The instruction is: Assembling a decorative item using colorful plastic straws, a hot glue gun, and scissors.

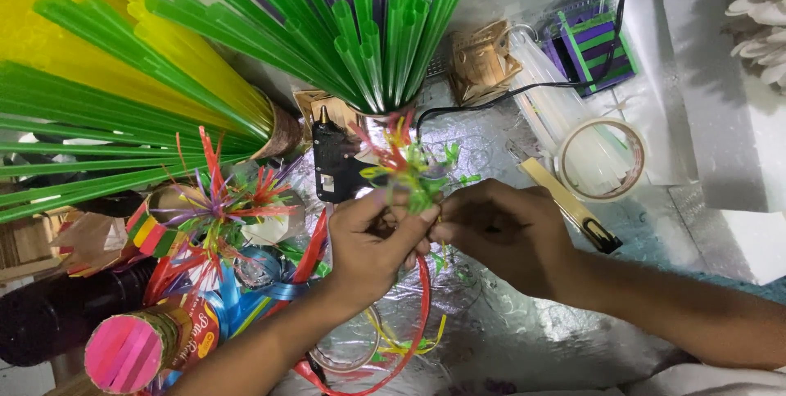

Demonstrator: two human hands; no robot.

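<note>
— Left hand [372,240], what's it doing?

— It is closed around the stem of a small straw flower [407,165], thumb and fingers pinching just under the frilled red, yellow and green strips. The right hand [499,236] meets it from the right, fingertips pressed to the same stem, so both grip the one piece at the middle of the foil-covered table [508,339].

— How far along does it look?

— I'd judge the head is already cut and fanned out, while the stem is what's being worked. A similar finished flower [217,199] stands to the left, so this seems at least the second. A red straw [422,314] curves down below the hands, loose.

— Room to move?

— Tight on the far side: a black glue gun [332,162] stands just beyond the left hand, nozzle up, and a fan of green straws [385,36] leans over it. Left is crowded with tubes and ribbon. Right is freer, with a tape roll [603,158] and a wooden stick [561,195] lying near. The near foil is mostly open.
</note>
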